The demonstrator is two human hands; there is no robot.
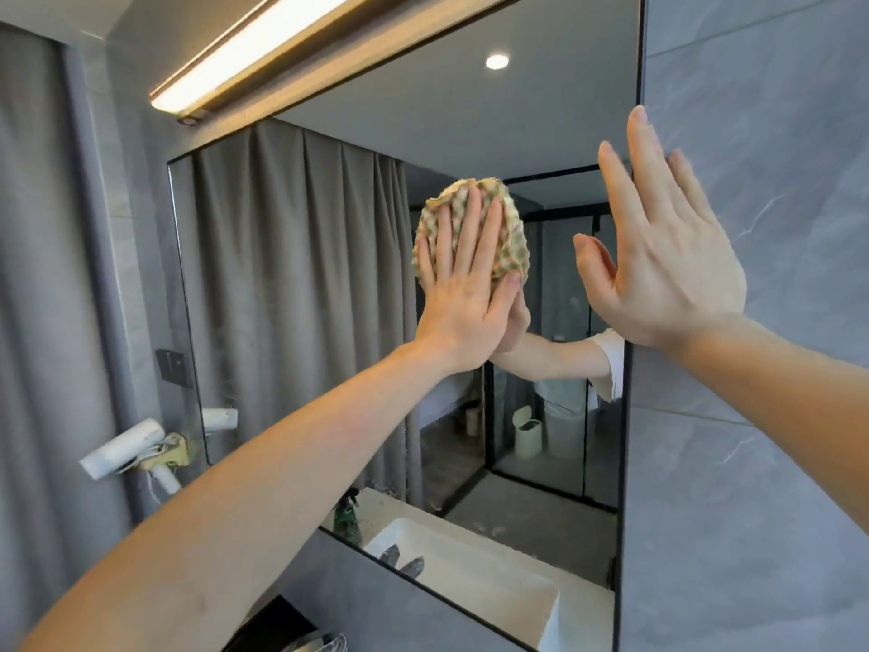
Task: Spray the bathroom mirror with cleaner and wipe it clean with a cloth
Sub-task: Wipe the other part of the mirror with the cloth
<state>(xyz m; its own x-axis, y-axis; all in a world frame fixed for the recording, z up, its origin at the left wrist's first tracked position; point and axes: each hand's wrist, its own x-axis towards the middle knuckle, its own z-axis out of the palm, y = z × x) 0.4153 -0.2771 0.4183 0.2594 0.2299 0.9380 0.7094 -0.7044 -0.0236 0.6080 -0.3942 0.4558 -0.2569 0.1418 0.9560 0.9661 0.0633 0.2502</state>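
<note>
The bathroom mirror (301, 298) fills the middle of the head view, framed in thin black. My left hand (463, 294) presses a bunched cream and green patterned cloth (510, 228) flat against the glass near its centre, fingers spread over it. My right hand (667, 256) is open and flat, palm resting at the mirror's right edge where it meets the grey tile wall; it holds nothing. A dark green spray bottle (347, 517) shows only as a reflection at the mirror's lower edge. The real bottle is out of view.
A lit light bar (254, 54) runs above the mirror. A white hair dryer (127, 449) hangs on the left wall under a dark switch plate (173, 367). Grey curtain hangs at the left. The sink and tap appear only as reflections. Grey tile wall (762, 463) stands at the right.
</note>
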